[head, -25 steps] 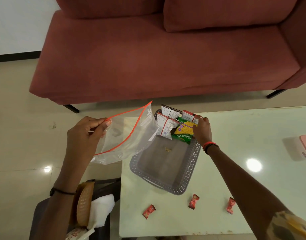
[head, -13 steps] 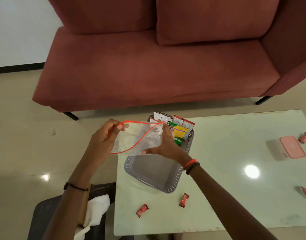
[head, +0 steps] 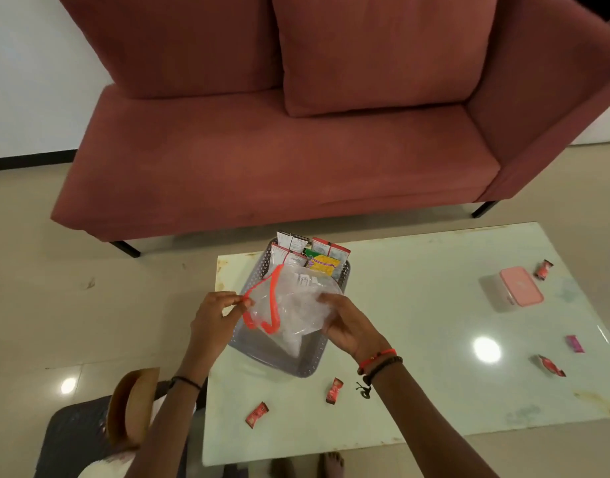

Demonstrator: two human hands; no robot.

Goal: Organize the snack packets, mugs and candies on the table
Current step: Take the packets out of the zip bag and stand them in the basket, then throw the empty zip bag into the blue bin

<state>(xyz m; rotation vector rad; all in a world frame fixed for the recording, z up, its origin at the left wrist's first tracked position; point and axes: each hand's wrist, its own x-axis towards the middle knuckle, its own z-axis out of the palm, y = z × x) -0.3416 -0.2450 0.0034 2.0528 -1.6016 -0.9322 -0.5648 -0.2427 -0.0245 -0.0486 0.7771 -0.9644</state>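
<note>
The table (head: 417, 305), pale and glossy, lies under and to the right of both hands; it remains only partly sorted. The grey perforated basket (head: 307, 365) sits directly beneath the hands, its long axis running from the person's near left toward the sofa side; the snack packets (head: 312, 253) stand upright on edge, packed at its far end beyond the fingers, and this part of the work appears done. The near half of the basket, as far as it shows, holds nothing. The clear zip bag (head: 296, 305) with the orange seal is held above the basket between the hands, its open mouth turned toward the left hand and its body trailing right and down. The left hand (head: 215, 317) pinches the orange rim between thumb and fingertips; the right hand (head: 345, 326) is closed loosely on the crumpled plastic body. The pink-lidded box (head: 515, 288) rests well to the right of the right hand, lid on. Red wrapped candies are loose: one (head: 334, 390) just below the right wrist, one (head: 257, 414) nearer the person, others (head: 552, 365) well right. No mugs are visible. Judgement: gathering the candies is outstanding.
</note>
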